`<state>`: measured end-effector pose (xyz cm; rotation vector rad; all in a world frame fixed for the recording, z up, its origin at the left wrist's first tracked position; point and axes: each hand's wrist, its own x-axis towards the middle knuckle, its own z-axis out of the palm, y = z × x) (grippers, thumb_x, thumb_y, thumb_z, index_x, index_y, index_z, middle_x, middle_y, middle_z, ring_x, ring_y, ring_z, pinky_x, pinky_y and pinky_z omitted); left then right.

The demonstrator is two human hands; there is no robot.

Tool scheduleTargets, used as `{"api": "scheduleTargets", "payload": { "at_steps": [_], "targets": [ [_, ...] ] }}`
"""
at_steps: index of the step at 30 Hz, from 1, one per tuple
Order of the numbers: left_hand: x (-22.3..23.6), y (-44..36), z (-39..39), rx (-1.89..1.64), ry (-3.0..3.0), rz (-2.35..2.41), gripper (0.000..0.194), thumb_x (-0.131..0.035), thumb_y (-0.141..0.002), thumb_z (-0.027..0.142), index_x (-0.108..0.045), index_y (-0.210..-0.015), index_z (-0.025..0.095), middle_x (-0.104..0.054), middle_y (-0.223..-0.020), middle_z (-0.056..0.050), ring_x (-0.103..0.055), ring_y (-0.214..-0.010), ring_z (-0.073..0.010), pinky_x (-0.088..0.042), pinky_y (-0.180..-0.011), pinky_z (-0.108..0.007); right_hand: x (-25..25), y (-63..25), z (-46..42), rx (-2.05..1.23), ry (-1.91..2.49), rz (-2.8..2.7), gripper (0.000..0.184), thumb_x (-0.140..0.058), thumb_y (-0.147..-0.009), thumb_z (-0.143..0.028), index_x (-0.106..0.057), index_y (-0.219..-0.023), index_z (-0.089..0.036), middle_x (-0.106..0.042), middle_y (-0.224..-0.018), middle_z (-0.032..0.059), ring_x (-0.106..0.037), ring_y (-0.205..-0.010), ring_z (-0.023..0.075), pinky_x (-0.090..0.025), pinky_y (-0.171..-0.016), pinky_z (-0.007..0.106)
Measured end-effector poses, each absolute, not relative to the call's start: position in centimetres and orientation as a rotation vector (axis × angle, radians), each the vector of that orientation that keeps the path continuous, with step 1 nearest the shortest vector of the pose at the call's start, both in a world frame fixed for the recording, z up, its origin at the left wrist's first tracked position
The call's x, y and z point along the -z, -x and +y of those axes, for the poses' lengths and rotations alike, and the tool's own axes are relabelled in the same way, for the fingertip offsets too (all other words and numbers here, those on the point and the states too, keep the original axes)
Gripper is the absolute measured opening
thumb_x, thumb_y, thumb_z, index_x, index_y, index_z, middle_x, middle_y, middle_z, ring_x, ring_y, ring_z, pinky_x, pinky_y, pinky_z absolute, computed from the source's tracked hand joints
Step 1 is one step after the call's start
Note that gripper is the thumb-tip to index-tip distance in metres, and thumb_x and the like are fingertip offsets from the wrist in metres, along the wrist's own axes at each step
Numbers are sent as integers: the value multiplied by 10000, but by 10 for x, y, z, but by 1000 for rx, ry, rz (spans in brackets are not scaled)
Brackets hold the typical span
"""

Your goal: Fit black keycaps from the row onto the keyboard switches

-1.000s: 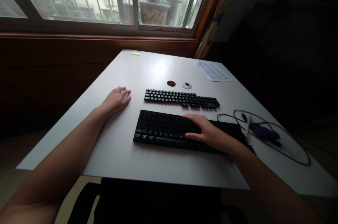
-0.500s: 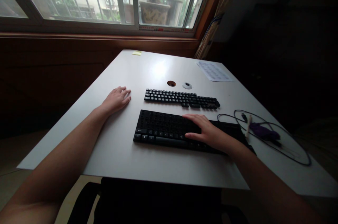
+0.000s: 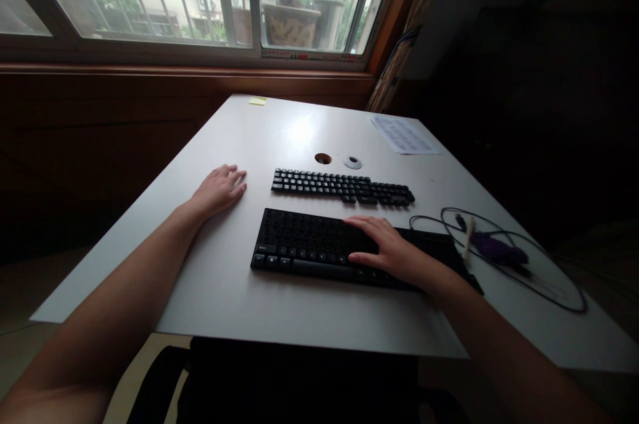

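My right hand [image 3: 384, 247] rests over the black keyboard [image 3: 304, 234], thumb and fingers apart, covering part of its middle. Only the keyboard's lower left rows carry keycaps; the rows above them look bare. Just behind it, loose black keycaps [image 3: 319, 186] lie in rows on the white table [image 3: 214, 291]. To the left of those keycaps, my left hand [image 3: 219, 186] lies on the tabletop with its fingers stretched out, holding nothing.
Right of the keyboard lie a looped black cable [image 3: 559, 304], a purple item [image 3: 499, 249] and a pale stick [image 3: 468, 237]. Farther back are printed sheets [image 3: 405, 136], a cable hole [image 3: 323, 159], its round cover [image 3: 353, 162] and a yellow note [image 3: 257, 101]. A window stands beyond.
Both hands keep their places, and the keyboard and keycaps have not moved. Only a very slight shift of the whole view shows.
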<state>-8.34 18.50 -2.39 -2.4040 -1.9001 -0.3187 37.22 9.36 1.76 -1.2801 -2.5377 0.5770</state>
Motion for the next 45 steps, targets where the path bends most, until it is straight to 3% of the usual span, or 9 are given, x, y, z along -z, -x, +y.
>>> {"api": "scheduleTargets", "payload": {
  "at_steps": [19, 25, 31, 37, 45],
  "targets": [
    [25, 85, 186, 308, 2408, -1881, 570, -366, -1018, 467, -532, -1468, 157, -491, -1527, -157, -408, -1442, -313, -307, -1214, -453, -22, -373, 89, -585, 1242, -2522, 623, -571, -957, -525, -401, -1533, -363, -512, -1515, 77, -444, -1413, 332, -366, -1187, 600],
    [24, 84, 186, 320, 2406, -1901, 564, -383, -1010, 462, -537, -1463, 163, -491, -1532, -151, -402, -1448, -320, -313, -1211, -464, -22, -373, 89, -596, 1249, -2531, 716, -648, -897, -601, -404, -1527, -366, -501, -1519, 80, -444, -1411, 339, -369, -1189, 591],
    [22, 82, 184, 319, 2413, -1904, 565, -380, -1011, 449, -532, -1464, 148, -481, -1544, -165, -401, -1446, -332, -315, -1207, -478, -22, -373, 88, -595, 1256, -2513, 630, -582, -951, -565, -410, -1522, -363, -510, -1511, 73, -447, -1411, 319, -368, -1193, 576],
    [22, 82, 184, 320, 2402, -1908, 561, -381, -1009, 453, -538, -1459, 157, -485, -1539, -154, -402, -1444, -326, -313, -1210, -465, -21, -374, 89, -581, 1242, -2529, 714, -652, -894, -597, -409, -1528, -374, -509, -1517, 73, -450, -1407, 338, -375, -1184, 592],
    [22, 81, 184, 313, 2402, -1928, 569, -383, -1011, 454, -534, -1467, 149, -474, -1542, -163, -393, -1452, -344, -305, -1217, -467, -22, -372, 88, -579, 1243, -2511, 618, -582, -953, -567, -430, -1515, -361, -517, -1508, 77, -452, -1407, 326, -368, -1187, 587]
  ]
}}
